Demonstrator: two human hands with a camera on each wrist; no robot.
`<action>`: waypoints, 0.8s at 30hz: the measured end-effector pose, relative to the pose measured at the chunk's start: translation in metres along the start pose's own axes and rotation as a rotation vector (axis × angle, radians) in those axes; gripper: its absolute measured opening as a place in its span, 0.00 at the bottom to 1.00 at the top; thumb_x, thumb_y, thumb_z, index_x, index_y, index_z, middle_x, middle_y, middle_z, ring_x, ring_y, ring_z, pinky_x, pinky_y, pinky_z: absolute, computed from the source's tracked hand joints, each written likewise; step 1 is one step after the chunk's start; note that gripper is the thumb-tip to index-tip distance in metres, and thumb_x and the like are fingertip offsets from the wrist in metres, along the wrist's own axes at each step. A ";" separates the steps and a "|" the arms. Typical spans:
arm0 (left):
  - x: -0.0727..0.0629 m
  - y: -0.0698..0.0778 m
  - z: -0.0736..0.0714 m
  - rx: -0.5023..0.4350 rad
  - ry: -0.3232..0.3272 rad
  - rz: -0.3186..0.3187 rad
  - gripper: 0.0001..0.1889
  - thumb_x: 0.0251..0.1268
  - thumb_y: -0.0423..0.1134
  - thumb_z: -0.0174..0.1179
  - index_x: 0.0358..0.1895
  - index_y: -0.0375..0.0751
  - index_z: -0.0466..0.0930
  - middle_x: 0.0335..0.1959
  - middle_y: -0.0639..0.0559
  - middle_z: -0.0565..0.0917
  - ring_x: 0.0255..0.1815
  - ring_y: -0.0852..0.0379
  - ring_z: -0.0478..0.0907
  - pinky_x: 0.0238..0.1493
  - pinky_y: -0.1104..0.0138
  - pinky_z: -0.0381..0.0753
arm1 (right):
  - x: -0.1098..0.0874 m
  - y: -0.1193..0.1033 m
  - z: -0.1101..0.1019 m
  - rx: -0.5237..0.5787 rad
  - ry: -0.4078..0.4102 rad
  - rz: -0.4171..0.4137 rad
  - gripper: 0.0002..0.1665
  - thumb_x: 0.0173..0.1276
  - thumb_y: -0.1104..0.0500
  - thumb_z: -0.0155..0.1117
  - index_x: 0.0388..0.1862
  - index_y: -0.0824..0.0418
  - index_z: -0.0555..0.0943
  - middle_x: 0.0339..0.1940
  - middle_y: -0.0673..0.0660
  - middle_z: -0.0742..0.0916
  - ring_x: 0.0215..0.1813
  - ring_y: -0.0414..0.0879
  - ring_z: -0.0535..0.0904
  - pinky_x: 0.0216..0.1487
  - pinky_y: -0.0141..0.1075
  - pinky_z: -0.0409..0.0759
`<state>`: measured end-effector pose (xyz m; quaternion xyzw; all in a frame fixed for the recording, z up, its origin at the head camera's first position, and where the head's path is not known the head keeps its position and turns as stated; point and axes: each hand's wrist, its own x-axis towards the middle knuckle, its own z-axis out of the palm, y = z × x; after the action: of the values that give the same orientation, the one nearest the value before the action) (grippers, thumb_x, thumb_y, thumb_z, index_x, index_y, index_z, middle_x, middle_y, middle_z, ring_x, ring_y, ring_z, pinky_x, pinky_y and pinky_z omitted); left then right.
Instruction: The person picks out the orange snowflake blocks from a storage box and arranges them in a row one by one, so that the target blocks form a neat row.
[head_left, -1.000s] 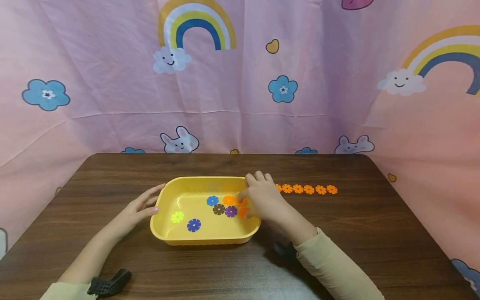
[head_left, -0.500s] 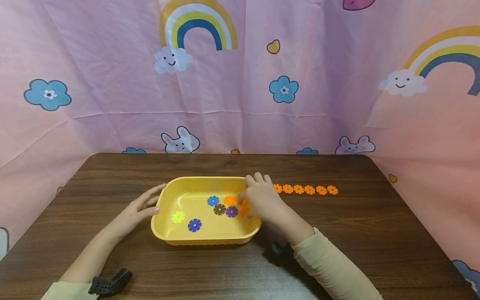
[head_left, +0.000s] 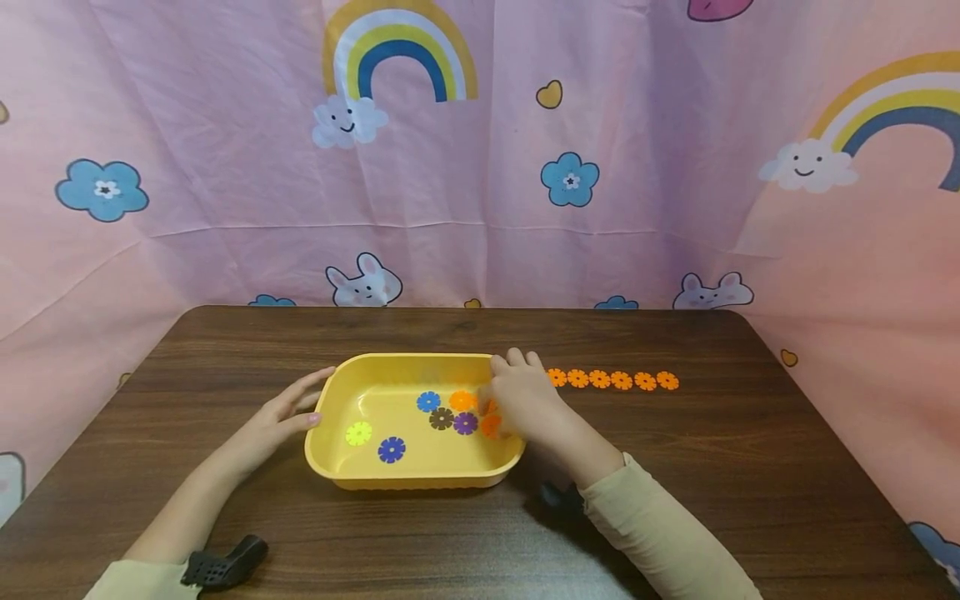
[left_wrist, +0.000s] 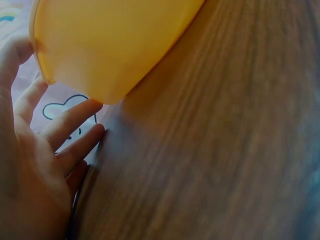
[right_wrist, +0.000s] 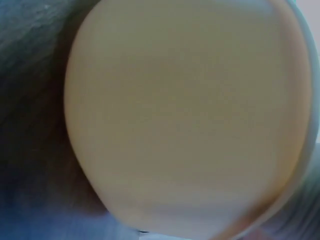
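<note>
A yellow plastic tub (head_left: 405, 479) stands on the table with several flower-shaped discs lying in it. Inside are a blue disc (head_left: 428, 402), a brown disc (head_left: 441, 418), a purple disc (head_left: 465, 423), a yellow-green disc (head_left: 358, 433), a dark blue disc (head_left: 392, 450) and orange discs (head_left: 462, 401). My left hand (head_left: 281, 425) touches the tub's left end, fingers mostly straight; the left wrist view shows this hand (left_wrist: 42, 145) against the outer wall. Over the right end reaches my right hand (head_left: 525, 400), fingertips down among orange discs. Whether it pinches one is hidden.
A row of orange discs (head_left: 599, 379) lies on the brown wooden table (head_left: 375, 542), right of the tub. Behind hangs a patterned pink cloth (head_left: 480, 167). The tub's outer wall (right_wrist: 190, 110) fills most of the right wrist view.
My right hand has stayed over the tub's right end, with only slight movement of its fingers. My left hand keeps its place on the tub. The head view has shifted slightly.
</note>
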<state>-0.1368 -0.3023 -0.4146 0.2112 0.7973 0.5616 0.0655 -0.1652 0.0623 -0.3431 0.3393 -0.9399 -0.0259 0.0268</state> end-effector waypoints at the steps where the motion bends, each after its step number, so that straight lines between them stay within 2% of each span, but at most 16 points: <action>1: 0.000 0.000 0.000 -0.005 -0.002 0.000 0.31 0.72 0.32 0.48 0.75 0.41 0.51 0.66 0.26 0.64 0.58 0.67 0.72 0.51 0.69 0.72 | 0.001 0.000 0.000 -0.005 -0.005 -0.002 0.18 0.38 0.49 0.84 0.31 0.41 0.87 0.35 0.48 0.73 0.40 0.48 0.61 0.42 0.41 0.57; 7: 0.000 0.001 0.001 -0.034 -0.005 -0.004 0.30 0.72 0.31 0.48 0.75 0.41 0.52 0.66 0.25 0.63 0.57 0.66 0.73 0.51 0.69 0.73 | 0.009 -0.005 0.004 -0.093 -0.005 -0.027 0.18 0.33 0.52 0.86 0.26 0.41 0.87 0.35 0.48 0.75 0.41 0.48 0.62 0.42 0.40 0.58; 13: 0.002 0.002 0.002 -0.052 -0.016 0.012 0.31 0.72 0.30 0.48 0.75 0.40 0.51 0.66 0.24 0.63 0.57 0.64 0.73 0.51 0.68 0.74 | 0.015 -0.007 0.006 -0.176 -0.027 -0.041 0.18 0.32 0.52 0.86 0.22 0.41 0.85 0.32 0.48 0.73 0.40 0.48 0.62 0.41 0.40 0.58; 19: 0.001 0.004 0.002 -0.060 -0.017 0.027 0.31 0.72 0.29 0.47 0.75 0.39 0.50 0.65 0.23 0.62 0.57 0.64 0.74 0.50 0.68 0.75 | 0.016 -0.006 0.006 -0.151 -0.036 -0.049 0.17 0.34 0.50 0.86 0.20 0.42 0.83 0.32 0.48 0.73 0.40 0.48 0.63 0.41 0.40 0.57; 24: 0.000 0.003 0.001 -0.044 -0.008 -0.003 0.31 0.72 0.30 0.48 0.75 0.41 0.51 0.65 0.24 0.64 0.56 0.65 0.74 0.50 0.68 0.75 | 0.016 -0.005 0.007 -0.103 -0.015 -0.051 0.16 0.36 0.50 0.84 0.18 0.44 0.81 0.30 0.48 0.73 0.39 0.48 0.62 0.40 0.40 0.57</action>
<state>-0.1362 -0.3008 -0.4124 0.2107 0.7847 0.5783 0.0741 -0.1748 0.0486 -0.3498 0.3611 -0.9286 -0.0775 0.0364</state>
